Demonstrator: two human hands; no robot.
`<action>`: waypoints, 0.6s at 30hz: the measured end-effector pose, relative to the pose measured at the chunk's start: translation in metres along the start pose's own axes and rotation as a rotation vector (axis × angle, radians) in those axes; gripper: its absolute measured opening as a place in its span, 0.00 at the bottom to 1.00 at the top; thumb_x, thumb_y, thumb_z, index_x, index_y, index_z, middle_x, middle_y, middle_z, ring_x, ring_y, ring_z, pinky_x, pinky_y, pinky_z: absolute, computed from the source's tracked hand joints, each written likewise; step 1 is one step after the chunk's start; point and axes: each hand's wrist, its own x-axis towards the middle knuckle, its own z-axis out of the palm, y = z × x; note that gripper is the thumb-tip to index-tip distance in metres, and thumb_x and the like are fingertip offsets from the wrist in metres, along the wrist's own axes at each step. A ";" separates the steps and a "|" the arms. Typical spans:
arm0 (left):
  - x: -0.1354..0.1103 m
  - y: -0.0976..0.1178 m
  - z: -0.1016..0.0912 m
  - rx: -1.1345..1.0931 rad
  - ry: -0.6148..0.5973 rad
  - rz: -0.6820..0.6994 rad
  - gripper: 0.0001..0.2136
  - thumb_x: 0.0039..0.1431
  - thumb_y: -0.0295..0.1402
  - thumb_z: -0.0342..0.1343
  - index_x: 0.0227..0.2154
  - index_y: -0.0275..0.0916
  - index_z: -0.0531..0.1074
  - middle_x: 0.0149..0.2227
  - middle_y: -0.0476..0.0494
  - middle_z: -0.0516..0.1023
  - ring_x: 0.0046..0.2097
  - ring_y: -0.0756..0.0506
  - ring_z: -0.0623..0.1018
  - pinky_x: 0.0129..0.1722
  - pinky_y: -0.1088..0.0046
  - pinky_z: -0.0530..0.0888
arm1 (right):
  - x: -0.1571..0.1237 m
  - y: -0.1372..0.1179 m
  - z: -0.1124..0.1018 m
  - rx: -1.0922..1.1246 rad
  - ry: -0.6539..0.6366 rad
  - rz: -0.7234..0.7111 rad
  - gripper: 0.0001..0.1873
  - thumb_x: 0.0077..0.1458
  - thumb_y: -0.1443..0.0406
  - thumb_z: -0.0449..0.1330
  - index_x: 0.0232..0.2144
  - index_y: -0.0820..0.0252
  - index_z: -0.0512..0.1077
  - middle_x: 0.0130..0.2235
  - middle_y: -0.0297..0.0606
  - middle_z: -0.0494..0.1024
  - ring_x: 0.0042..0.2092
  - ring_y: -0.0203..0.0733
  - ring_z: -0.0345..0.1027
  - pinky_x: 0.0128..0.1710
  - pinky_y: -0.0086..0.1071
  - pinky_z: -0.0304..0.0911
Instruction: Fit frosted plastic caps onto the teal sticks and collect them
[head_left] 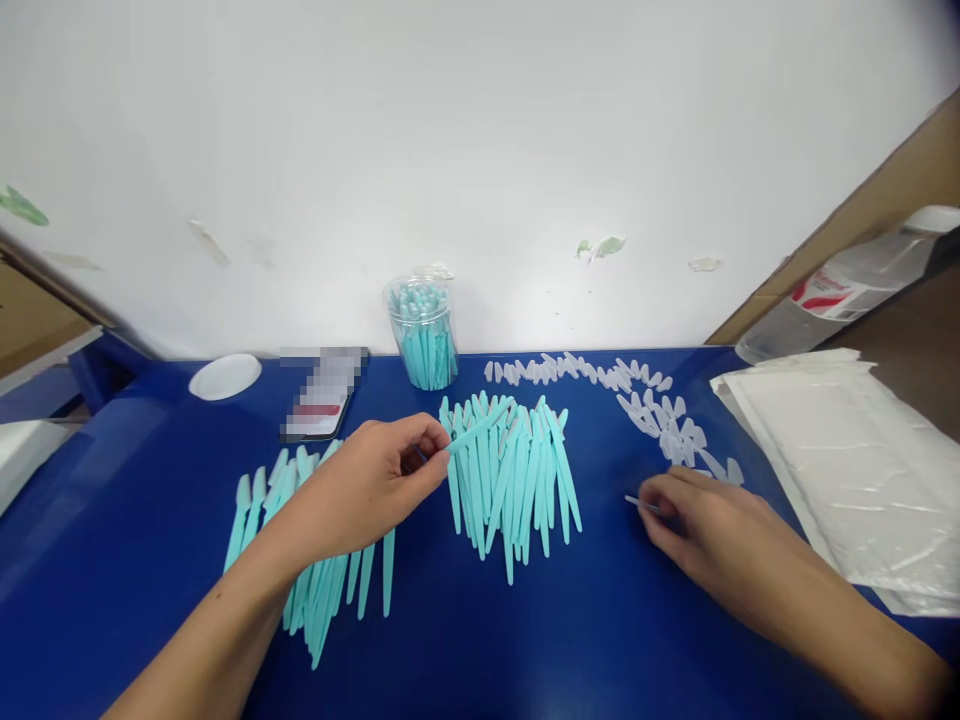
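Note:
My left hand (401, 465) pinches a turquoise eyebrow razor (480, 428) by one end, over a fanned pile of similar razors (517, 480). Between thumb and forefinger of my right hand (690, 520) is a small translucent blade cap (637, 502), its tip sticking out to the left. Loose blade caps (679, 430) lie in a curved band just beyond that hand. Under my left forearm spreads a second group of razors (319, 600), partly hidden; several there have pale covers on their upper ends.
A clear plastic cup (424, 335) full of turquoise razors stands against the white wall. To its left lie a phone (322, 395) and a white round lid (225, 377). White plastic packages (862, 470) and a bottle (840, 285) occupy the right side of the blue table (585, 630).

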 end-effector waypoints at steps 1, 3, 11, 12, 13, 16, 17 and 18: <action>0.000 0.000 0.000 -0.001 -0.010 0.004 0.13 0.73 0.47 0.51 0.40 0.44 0.72 0.32 0.50 0.79 0.34 0.46 0.78 0.34 0.70 0.73 | 0.009 -0.008 -0.004 0.101 -0.036 0.046 0.09 0.64 0.61 0.61 0.31 0.55 0.77 0.29 0.34 0.77 0.28 0.39 0.70 0.29 0.35 0.64; 0.001 0.002 -0.001 -0.010 -0.029 0.014 0.14 0.74 0.47 0.50 0.41 0.45 0.73 0.32 0.50 0.79 0.34 0.46 0.77 0.34 0.71 0.73 | 0.031 -0.024 -0.012 0.408 -0.130 0.170 0.10 0.63 0.58 0.65 0.32 0.56 0.76 0.28 0.32 0.76 0.27 0.37 0.69 0.28 0.32 0.64; 0.000 -0.001 -0.007 -0.076 0.128 0.026 0.19 0.72 0.49 0.54 0.56 0.46 0.80 0.34 0.48 0.80 0.30 0.48 0.75 0.26 0.76 0.70 | 0.096 -0.066 -0.005 1.555 -0.158 0.480 0.17 0.49 0.58 0.80 0.41 0.55 0.84 0.36 0.34 0.86 0.36 0.36 0.83 0.38 0.24 0.78; -0.001 -0.004 -0.005 -0.089 0.153 0.023 0.19 0.72 0.49 0.54 0.56 0.46 0.80 0.34 0.48 0.80 0.31 0.48 0.75 0.26 0.76 0.69 | 0.097 -0.069 -0.001 1.610 -0.155 0.513 0.15 0.49 0.59 0.80 0.38 0.56 0.85 0.37 0.36 0.87 0.37 0.37 0.84 0.39 0.23 0.79; -0.002 -0.008 -0.003 -0.098 0.175 0.019 0.19 0.72 0.49 0.55 0.56 0.46 0.81 0.34 0.47 0.81 0.32 0.47 0.76 0.26 0.76 0.69 | 0.097 -0.072 0.004 1.653 -0.150 0.540 0.13 0.50 0.59 0.80 0.36 0.56 0.85 0.38 0.36 0.88 0.38 0.37 0.85 0.39 0.23 0.79; -0.003 -0.018 0.004 -0.101 0.212 0.020 0.18 0.73 0.47 0.56 0.56 0.47 0.82 0.36 0.45 0.81 0.35 0.47 0.77 0.26 0.76 0.69 | 0.092 -0.078 0.015 1.731 -0.159 0.571 0.11 0.53 0.59 0.79 0.35 0.56 0.85 0.38 0.37 0.88 0.40 0.37 0.85 0.41 0.21 0.79; -0.004 -0.019 0.005 -0.092 0.213 0.037 0.17 0.73 0.46 0.56 0.56 0.48 0.82 0.37 0.45 0.81 0.35 0.47 0.77 0.26 0.76 0.69 | 0.089 -0.080 0.018 1.742 -0.164 0.570 0.10 0.54 0.59 0.78 0.35 0.57 0.86 0.38 0.38 0.88 0.41 0.36 0.85 0.42 0.21 0.79; -0.004 -0.020 0.007 -0.078 0.208 0.068 0.16 0.73 0.44 0.56 0.56 0.49 0.82 0.38 0.46 0.80 0.36 0.47 0.77 0.27 0.76 0.69 | 0.087 -0.081 0.020 1.745 -0.170 0.570 0.10 0.55 0.59 0.77 0.35 0.57 0.86 0.38 0.38 0.88 0.41 0.35 0.84 0.43 0.21 0.78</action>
